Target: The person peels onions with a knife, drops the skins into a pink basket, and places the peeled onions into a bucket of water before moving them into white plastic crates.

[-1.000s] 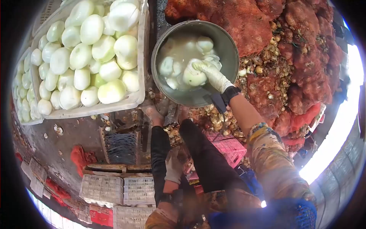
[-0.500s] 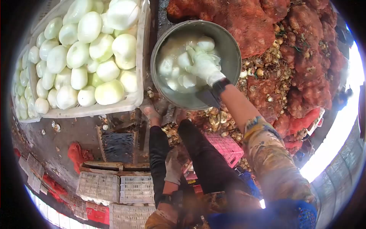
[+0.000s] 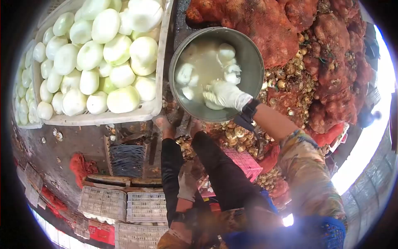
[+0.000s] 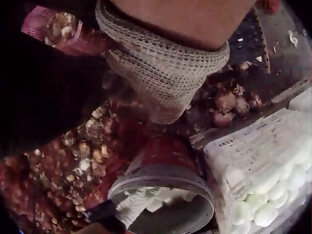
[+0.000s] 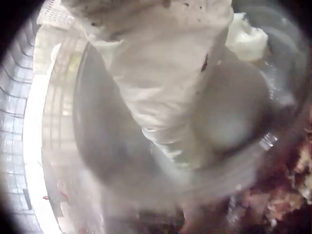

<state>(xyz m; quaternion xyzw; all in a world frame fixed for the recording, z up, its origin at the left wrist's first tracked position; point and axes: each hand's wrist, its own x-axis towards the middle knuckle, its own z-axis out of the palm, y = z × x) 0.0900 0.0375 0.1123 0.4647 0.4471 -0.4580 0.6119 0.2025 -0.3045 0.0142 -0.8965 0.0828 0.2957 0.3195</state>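
Peeled onions (image 3: 184,74) in a bucket (image 3: 253,62), right hand (image 3: 226,95) angled down inside, left hand (image 3: 188,181) lowered, both hands' openness and grip unclear.

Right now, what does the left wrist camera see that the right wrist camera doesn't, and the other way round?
Only the left wrist view shows the left hand in its knitted glove and the piled peeled onions. Only the right wrist view shows a bright strip of light and a grid-lined surface. Both show the bucket and the right hand inside it.
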